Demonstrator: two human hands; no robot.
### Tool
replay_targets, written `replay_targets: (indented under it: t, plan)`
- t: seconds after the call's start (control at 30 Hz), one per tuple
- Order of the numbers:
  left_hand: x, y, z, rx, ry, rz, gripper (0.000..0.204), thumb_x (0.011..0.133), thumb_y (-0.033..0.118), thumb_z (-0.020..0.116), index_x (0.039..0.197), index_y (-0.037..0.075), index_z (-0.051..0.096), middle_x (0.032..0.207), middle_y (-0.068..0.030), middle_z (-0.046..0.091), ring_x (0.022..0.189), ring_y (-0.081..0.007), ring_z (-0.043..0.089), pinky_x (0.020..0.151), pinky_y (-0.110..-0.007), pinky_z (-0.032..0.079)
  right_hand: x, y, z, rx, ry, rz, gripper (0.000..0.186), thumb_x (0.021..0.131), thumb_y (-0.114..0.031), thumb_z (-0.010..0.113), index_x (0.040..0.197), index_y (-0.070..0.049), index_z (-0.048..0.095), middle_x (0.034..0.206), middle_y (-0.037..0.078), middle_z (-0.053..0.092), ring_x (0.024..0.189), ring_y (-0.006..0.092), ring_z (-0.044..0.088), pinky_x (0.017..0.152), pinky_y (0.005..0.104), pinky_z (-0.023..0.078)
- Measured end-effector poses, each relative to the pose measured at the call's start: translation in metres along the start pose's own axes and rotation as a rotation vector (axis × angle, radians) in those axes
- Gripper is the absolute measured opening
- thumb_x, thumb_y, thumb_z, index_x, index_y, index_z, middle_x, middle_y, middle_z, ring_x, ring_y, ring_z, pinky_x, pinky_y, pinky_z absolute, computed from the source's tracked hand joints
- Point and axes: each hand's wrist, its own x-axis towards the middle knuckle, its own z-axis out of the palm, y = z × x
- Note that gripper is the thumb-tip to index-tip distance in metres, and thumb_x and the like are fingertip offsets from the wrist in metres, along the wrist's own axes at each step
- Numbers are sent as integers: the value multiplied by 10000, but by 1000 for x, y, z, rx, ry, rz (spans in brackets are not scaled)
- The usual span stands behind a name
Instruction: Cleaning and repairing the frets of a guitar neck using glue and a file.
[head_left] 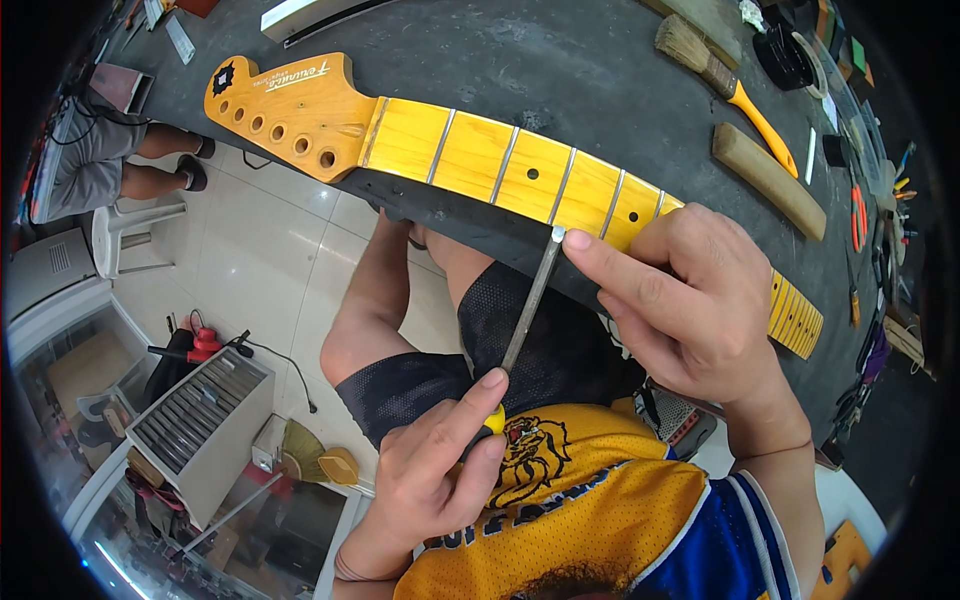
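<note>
A glossy yellow guitar neck [478, 150] with metal frets and dark dots lies across the near edge of a dark worktop, its headstock [290, 110] to the left. My left hand [425, 465] grips the yellow-and-black handle of a slim metal file [530, 308], index finger stretched along the shaft. The file slants up, its pale tip at the neck's near edge beside a fret. At that tip rests the index finger of my right hand [690, 295]. Its thumb is apart; the other fingers curl over the neck, their tips hidden.
On the worktop [420, 55], a yellow-handled brush [720, 80] and a rounded wooden block [768, 180] lie at the far right. Tape rolls [785, 60] and orange-handled scissors [858, 215] are beyond them. Another person's legs [150, 165] and a white stool [140, 225] are at left.
</note>
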Motion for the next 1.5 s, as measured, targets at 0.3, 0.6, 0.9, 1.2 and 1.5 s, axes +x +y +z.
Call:
replay_targets:
  t: [0.3, 0.6, 0.9, 1.2, 1.5]
  plan:
    - [4, -6, 5, -32, 50, 86, 603, 965, -36, 772, 1555, -53, 648, 817, -121, 686, 616, -221, 626, 586, -343, 516, 1, 0, 1, -20, -9, -5, 534, 768, -77, 865, 1297, -150, 872, 820, 17, 532, 707, 229, 564, 633, 391, 441]
    - [5, -5, 4, -17, 34, 80, 602, 967, -29, 779, 1555, -49, 651, 782, -91, 653, 578, -190, 566, 550, -338, 474, 2, -3, 1, -30, -13, 5, 526, 777, -65, 866, 1297, -146, 872, 821, 18, 526, 713, 230, 559, 635, 393, 440]
    - [5, -6, 5, 7, 37, 100, 612, 962, -36, 783, 1559, -50, 647, 793, -95, 661, 582, -192, 573, 550, -336, 480, 2, -3, 1, -19, -13, 10, 538, 777, -57, 860, 1307, -148, 871, 816, 16, 534, 707, 227, 554, 631, 390, 441]
    - [6, -1, 5, -9, 31, 76, 617, 963, -45, 784, 1562, -48, 639, 914, -147, 752, 618, -211, 632, 585, -339, 528, 3, -3, 1, -26, -14, 11, 542, 765, -55, 854, 1299, -145, 875, 817, 19, 540, 707, 224, 555, 633, 391, 445]
    - [1, 9, 1, -1, -31, -76, 507, 1007, 28, 756, 1490, -100, 676, 1306, -270, 801, 1045, -308, 832, 935, -347, 615, 2, -3, 4, -12, -6, 11, 551, 752, -54, 852, 1296, -139, 876, 818, 19, 543, 707, 225, 557, 634, 391, 446]
